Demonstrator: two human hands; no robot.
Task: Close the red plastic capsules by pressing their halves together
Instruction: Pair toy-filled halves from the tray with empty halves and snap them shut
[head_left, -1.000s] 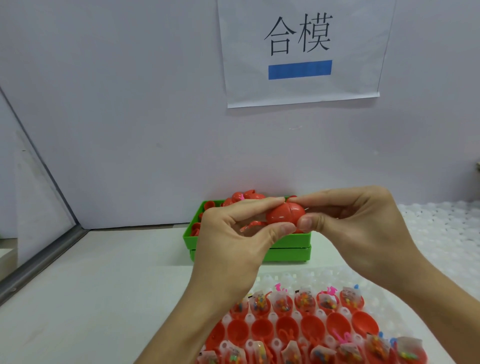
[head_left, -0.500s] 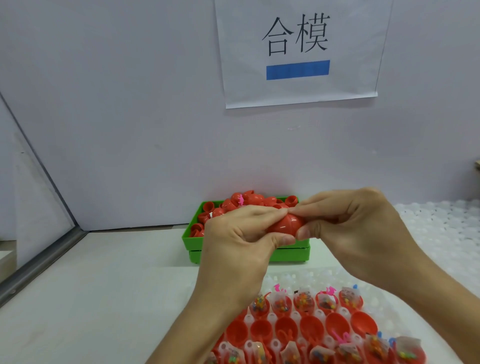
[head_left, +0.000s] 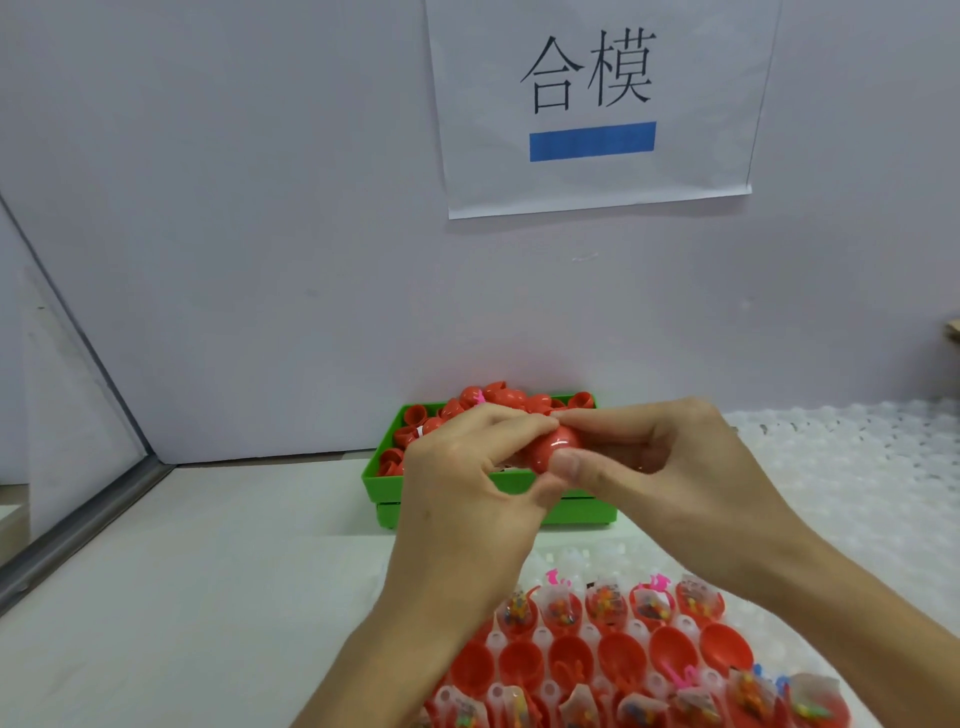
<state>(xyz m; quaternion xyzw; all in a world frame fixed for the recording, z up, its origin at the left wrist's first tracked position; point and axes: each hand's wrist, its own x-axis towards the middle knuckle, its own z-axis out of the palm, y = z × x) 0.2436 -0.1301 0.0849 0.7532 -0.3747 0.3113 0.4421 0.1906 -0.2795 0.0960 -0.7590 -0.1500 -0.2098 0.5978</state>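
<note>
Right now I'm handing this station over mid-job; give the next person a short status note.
Left hand and right hand both pinch one red capsule, held above the green bin.
The bin holds a pile of loose red capsule pieces.
The white tray nearest you has filled halves and a row of empty-looking halves, all open.
Whether the held capsule is fully closed is hidden by fingers.
Left: finish it, then close the tray's capsules.

Both hands cover most of the red capsule (head_left: 551, 451), so its seam cannot be seen. The right thumb tip (head_left: 566, 464) is motion-blurred. The capsule tray (head_left: 545, 564) runs off the bottom edge, and the hands hide the green bin's (head_left: 384, 480) front right part.
</note>
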